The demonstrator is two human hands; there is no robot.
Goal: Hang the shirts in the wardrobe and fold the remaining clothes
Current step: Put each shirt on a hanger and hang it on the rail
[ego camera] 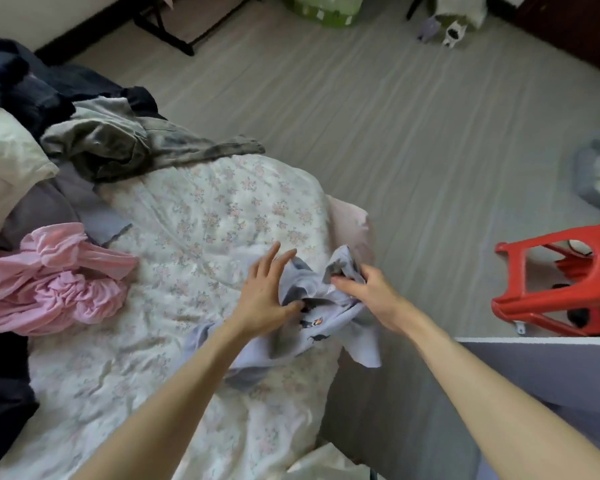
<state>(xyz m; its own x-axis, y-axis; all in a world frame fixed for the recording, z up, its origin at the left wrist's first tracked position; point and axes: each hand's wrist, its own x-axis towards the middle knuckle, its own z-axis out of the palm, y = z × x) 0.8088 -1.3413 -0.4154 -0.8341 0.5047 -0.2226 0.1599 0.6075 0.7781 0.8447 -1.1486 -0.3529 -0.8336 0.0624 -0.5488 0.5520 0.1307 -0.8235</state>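
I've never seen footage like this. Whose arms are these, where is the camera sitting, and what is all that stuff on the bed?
There is no machine here: these are a person's two bare arms, filmed by one wide-angle camera worn on the head, looking forward and down. That is why the arms reach in from the bottom edge.

The surface is a bed with a floral quilt. Both hands work a pale lilac garment with small printed figures, near the bed's corner. The left hand lies on it with fingers mostly spread; the right hand pinches a bunched part of it.

Waiting on the bed's left side are a pink garment, an olive-grey garment and dark clothes. A red plastic stool stands on the floor to the right.
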